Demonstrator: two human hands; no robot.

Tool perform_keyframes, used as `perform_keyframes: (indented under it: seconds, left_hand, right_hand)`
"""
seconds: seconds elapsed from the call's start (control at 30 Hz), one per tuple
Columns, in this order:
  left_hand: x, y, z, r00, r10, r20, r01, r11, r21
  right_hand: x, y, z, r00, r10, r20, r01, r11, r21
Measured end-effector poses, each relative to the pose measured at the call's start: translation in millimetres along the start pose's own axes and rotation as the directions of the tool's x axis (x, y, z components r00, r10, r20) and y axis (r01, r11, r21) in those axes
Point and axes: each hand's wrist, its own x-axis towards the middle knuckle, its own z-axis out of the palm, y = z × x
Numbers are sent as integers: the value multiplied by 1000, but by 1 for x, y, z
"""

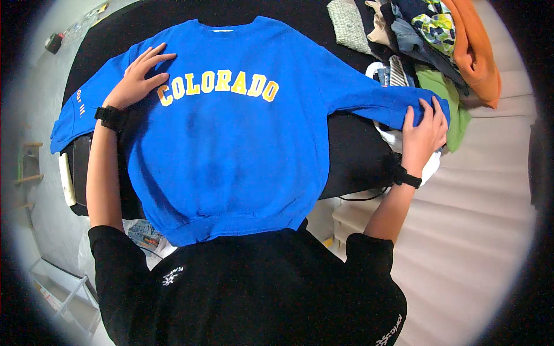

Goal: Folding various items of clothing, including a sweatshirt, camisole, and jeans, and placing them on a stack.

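A bright blue sweatshirt (231, 144) with yellow lettering across the chest lies face up and spread flat on a black table (352, 150), collar away from me. My left hand (137, 78) rests flat with fingers apart on its left shoulder area. My right hand (424, 135) closes around the cuff end of the right sleeve (375, 95), which stretches out to the right. Both wrists wear black bands.
A pile of mixed clothes (427, 34) sits at the far right of the table, with an orange garment (479, 57) and a green one (453, 98). A pale bed surface (479, 219) lies to the right. A white shelf frame (63, 288) stands on the floor at lower left.
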Motion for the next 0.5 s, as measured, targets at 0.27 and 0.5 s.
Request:
perform_keyframes:
  seconds: [0.27, 0.5]
  left_hand:
    - [0, 2, 0, 1000, -19, -25, 18, 999, -47]
    - [-2, 2, 0, 999, -29, -39, 27, 998, -56]
  right_hand:
    - [13, 24, 0, 970, 232, -65, -210, 947, 243]
    - [9, 52, 17, 955, 292, 51, -290, 885, 364]
